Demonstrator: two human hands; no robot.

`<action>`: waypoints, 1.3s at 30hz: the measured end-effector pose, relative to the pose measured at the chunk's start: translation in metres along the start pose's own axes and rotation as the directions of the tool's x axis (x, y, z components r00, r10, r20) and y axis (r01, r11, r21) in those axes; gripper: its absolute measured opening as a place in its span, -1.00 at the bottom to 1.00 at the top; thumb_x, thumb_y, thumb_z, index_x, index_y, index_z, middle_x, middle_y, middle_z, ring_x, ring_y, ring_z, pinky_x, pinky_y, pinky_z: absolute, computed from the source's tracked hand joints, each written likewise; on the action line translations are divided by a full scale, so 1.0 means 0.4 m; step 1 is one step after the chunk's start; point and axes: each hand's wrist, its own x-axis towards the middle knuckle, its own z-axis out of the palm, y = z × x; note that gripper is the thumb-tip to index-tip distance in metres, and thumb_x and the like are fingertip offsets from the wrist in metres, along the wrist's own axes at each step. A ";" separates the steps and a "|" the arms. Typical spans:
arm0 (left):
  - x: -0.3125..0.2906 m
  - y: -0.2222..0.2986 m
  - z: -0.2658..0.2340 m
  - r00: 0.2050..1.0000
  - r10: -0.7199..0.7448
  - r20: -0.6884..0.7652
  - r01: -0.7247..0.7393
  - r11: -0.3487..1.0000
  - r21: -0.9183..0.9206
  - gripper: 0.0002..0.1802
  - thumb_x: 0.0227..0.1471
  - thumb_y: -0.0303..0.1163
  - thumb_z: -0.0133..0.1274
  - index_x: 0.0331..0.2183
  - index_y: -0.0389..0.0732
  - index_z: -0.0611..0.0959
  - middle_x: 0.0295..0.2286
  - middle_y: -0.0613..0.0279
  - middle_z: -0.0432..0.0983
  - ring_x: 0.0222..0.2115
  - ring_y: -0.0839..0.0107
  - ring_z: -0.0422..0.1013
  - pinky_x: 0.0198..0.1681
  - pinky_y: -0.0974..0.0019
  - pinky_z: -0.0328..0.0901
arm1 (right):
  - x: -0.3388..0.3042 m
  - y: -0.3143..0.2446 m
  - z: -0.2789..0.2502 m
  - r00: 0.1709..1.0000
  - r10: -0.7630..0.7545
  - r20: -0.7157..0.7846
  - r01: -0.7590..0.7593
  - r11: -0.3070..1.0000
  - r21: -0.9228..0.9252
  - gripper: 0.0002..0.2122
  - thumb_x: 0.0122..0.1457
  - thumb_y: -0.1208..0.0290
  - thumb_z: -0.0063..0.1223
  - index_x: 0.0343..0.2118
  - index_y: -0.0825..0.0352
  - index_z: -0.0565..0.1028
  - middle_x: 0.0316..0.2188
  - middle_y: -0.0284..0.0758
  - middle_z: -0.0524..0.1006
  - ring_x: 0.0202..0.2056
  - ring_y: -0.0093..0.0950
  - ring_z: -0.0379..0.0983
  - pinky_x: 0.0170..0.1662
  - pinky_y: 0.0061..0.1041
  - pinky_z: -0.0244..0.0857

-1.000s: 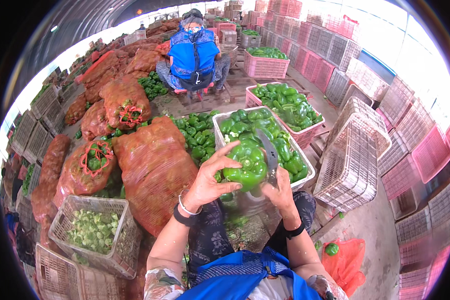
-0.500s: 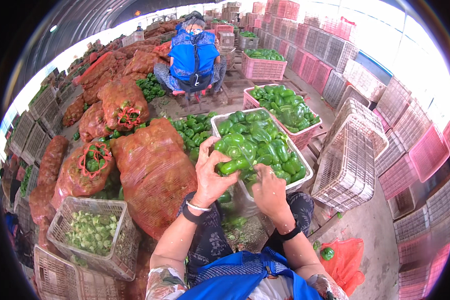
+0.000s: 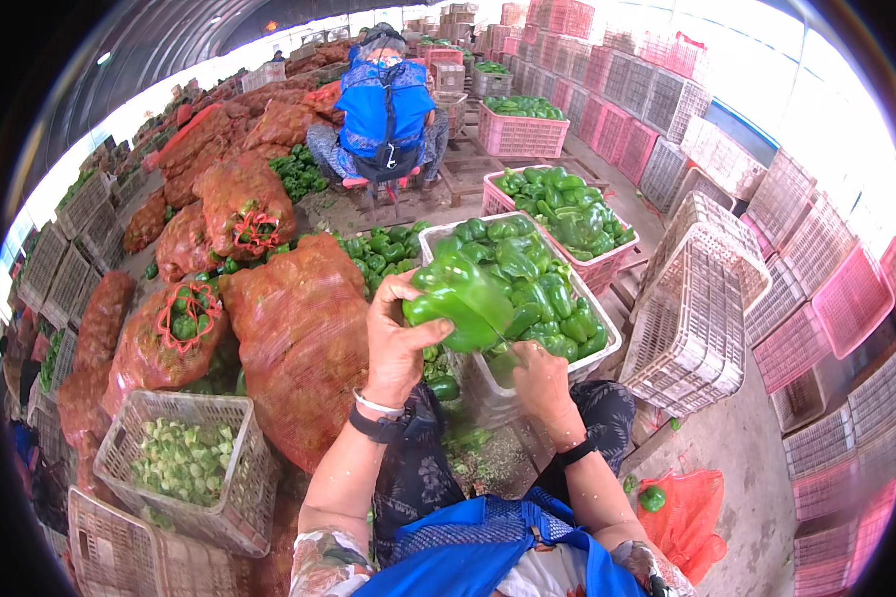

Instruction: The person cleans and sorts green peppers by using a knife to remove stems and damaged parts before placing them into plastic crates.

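From my remote view, I see the left hand with thumb and fingers spread around a large green pepper, gripping it by its left side. The pepper is held up in front of a whitish crate heaped with green peppers. My right hand is just below and to the right, its fingers curled in; blur beside them keeps me from telling what, if anything, they have hold of. Just beyond the whitish crate, a pink crate is filled with more peppers, and a farther pink crate is heaped as well. Low on the left, a grey crate holds pale green pieces in a loose pile. Behind it, an open mesh sack shows peppers at its mouth, beside a bulging red sack. At right, one pepper sits against a red mesh bag on the floor.
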 end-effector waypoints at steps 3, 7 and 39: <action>0.002 0.020 -0.008 0.995 -0.095 0.019 0.097 0.970 -0.222 -0.53 -0.31 -0.63 0.30 -0.33 -0.12 0.42 -0.19 0.23 0.46 -0.17 0.41 0.41 -0.08 0.31 0.35 | 0.000 0.068 -0.022 0.998 0.003 0.058 0.004 0.992 -0.126 -0.74 -0.04 0.56 -0.02 -0.22 0.33 0.50 -0.38 -0.17 0.58 -0.47 -0.17 0.52 -0.39 -0.21 0.39; -0.020 0.009 -0.029 0.978 -0.207 0.027 0.208 0.968 -0.138 -0.54 -0.30 -0.59 0.30 -0.30 -0.12 0.45 -0.26 0.33 0.47 -0.20 0.47 0.41 -0.13 0.37 0.36 | 0.045 -0.012 -0.063 0.975 0.206 0.085 -0.210 0.719 0.663 -0.51 -0.01 0.38 0.14 0.04 0.36 0.39 -0.25 -0.16 0.59 -0.40 -0.34 0.57 -0.29 -0.34 0.39; -0.007 -0.153 -0.110 0.919 -0.382 -0.096 0.229 0.717 -0.659 -0.41 -0.06 -0.14 0.14 0.01 -0.19 0.46 -0.07 0.00 0.46 -0.06 0.08 0.41 -0.02 0.01 0.38 | 0.020 0.106 -0.185 0.774 0.632 -0.050 -0.218 0.340 0.915 -0.52 -0.01 0.34 0.15 0.00 0.33 0.33 -0.23 -0.25 0.48 -0.25 -0.46 0.47 -0.19 -0.47 0.39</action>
